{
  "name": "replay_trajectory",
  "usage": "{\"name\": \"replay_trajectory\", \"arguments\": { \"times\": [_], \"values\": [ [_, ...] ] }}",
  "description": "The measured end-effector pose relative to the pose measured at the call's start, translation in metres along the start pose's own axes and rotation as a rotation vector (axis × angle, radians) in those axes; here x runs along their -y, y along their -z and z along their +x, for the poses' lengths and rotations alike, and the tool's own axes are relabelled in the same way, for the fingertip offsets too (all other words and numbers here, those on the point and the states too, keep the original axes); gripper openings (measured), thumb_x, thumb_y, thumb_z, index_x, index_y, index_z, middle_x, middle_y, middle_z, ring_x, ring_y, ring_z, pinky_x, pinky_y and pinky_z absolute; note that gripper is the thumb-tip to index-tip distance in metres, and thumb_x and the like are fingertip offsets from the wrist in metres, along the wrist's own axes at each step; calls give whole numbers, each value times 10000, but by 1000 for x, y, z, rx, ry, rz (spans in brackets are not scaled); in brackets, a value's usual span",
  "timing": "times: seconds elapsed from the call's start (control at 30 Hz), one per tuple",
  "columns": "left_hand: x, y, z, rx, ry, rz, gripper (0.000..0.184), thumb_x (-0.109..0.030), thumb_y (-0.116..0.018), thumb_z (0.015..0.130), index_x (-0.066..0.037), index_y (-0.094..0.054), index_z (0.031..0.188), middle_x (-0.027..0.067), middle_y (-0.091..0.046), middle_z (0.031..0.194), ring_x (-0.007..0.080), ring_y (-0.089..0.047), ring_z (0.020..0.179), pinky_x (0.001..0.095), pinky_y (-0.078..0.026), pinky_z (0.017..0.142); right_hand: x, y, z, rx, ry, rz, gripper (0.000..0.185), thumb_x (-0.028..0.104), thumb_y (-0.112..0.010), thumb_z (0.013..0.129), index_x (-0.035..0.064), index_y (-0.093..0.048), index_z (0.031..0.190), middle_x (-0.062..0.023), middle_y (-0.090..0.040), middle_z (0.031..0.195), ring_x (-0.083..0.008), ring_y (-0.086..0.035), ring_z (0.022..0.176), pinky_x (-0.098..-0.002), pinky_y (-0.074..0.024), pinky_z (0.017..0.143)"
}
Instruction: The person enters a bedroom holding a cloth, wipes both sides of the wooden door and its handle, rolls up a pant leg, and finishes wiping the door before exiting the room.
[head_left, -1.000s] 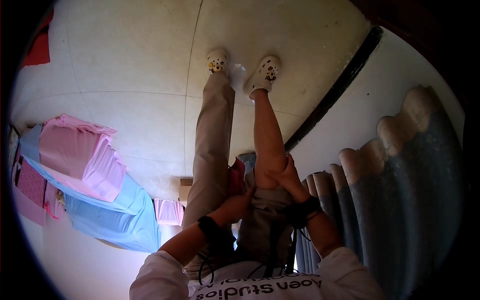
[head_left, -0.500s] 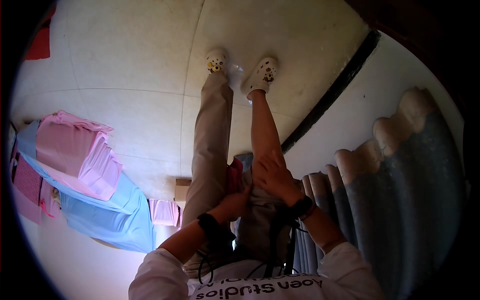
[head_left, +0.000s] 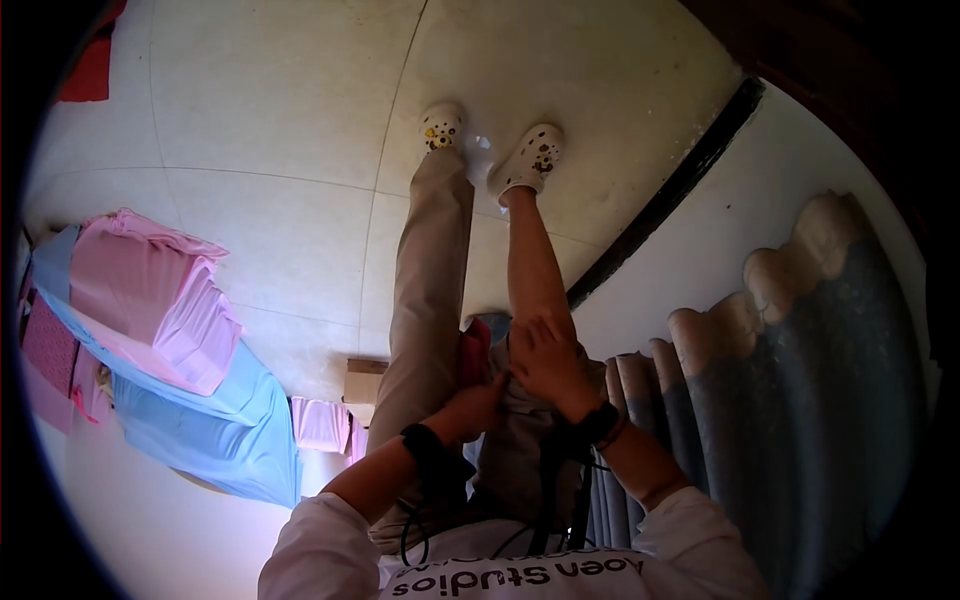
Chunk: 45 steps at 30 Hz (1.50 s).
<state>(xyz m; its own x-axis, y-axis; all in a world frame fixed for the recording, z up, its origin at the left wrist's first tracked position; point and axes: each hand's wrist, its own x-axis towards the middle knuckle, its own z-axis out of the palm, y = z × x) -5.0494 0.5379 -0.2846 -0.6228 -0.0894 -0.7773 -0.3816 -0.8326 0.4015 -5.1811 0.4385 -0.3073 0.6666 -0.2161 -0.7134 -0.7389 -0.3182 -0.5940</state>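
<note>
Soft beige right trouser leg (head_left: pixel 515 440) bunched in creases at the knee; right hand (head_left: pixel 545 368) lies across it, fingers over smooth bare shin (head_left: pixel 537 265); left hand (head_left: pixel 480 408) curled at inner edge. Can't tell if either grip holds fabric. Perforated, rounded right clog (head_left: pixel 524 165) on smooth floor (head_left: pixel 270 90).

- White shirt (head_left: pixel 500 562), sleeves (head_left: pixel 320 545) ending about the elbows; dark lettering (head_left: pixel 515 580) across front, "Aoen Studios", second line partly hidden
- Beige trousers (head_left: pixel 425 290); left leg full length, right bunched near knee
- Pale clogs (head_left: pixel 528 162), holed, with charms (head_left: pixel 438 138), yellow showing on left
- Black wristbands (head_left: pixel 425 450), both wrists; thin dark cable (head_left: pixel 403 545) looping near waist
</note>
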Motion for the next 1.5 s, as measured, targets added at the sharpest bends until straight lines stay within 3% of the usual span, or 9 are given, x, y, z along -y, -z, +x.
{"name": "replay_trajectory", "arguments": {
  "times": [0.27,0.57,0.77,0.83,1.13,1.2,1.5],
  "values": [
    [8,-7,7,-28,-25,-58,688,-140,-540,649,-34,-159,1213,248,-548,728,380,-542,667,433,-432,587,8,3,-3,3,-55,-165,513,282,-551,683,-39,-438,1067,-219,-471,1030,-308,-397,1054,-417,-153,979],
    [-3,-1,4,27,14,-63,671,-170,-515,677,-33,-163,1231,239,-552,786,371,-542,716,418,-434,619,7,0,3,124,-124,-144,644,289,-590,646,-21,-347,1155,-194,-476,1004,-304,-437,982,-409,-181,966],
    [1,-9,13,-94,-87,-82,639,-163,-547,654,-27,-209,1179,240,-551,732,374,-545,664,432,-436,581,-1,-5,8,-5,-96,-142,552,198,-570,645,-23,-386,1116,-165,-478,999,-298,-457,947,-435,-191,955],
    [0,-8,15,-55,-47,-65,634,-171,-547,659,-27,-212,1178,237,-552,739,376,-545,670,432,-437,582,6,0,12,-164,-126,-72,468,156,-541,648,-17,-426,1068,-173,-482,978,-295,-468,927,-457,-180,954],
    [-4,-11,18,-16,6,-62,647,-178,-518,673,-21,-205,1217,228,-561,784,358,-551,708,412,-442,607,-9,-20,4,-114,-169,-81,420,167,-530,646,-21,-449,1013,-174,-497,945,-284,-478,905,-460,-179,953],
    [-2,-12,23,-25,35,-25,599,-191,-552,671,-1,-245,1149,248,-545,818,372,-540,768,410,-438,636,-12,-23,3,-118,-176,-95,439,173,-534,640,-21,-445,1024,-172,-500,944,-283,-479,903,-458,-182,952],
    [0,-12,26,-65,7,-96,630,-176,-530,663,-12,-233,1194,241,-553,815,366,-546,731,419,-433,636,-5,-13,13,-105,-182,-157,478,176,-538,621,-22,-449,1047,-185,-508,924,-297,-483,894,-467,-162,958]
  ]
}}
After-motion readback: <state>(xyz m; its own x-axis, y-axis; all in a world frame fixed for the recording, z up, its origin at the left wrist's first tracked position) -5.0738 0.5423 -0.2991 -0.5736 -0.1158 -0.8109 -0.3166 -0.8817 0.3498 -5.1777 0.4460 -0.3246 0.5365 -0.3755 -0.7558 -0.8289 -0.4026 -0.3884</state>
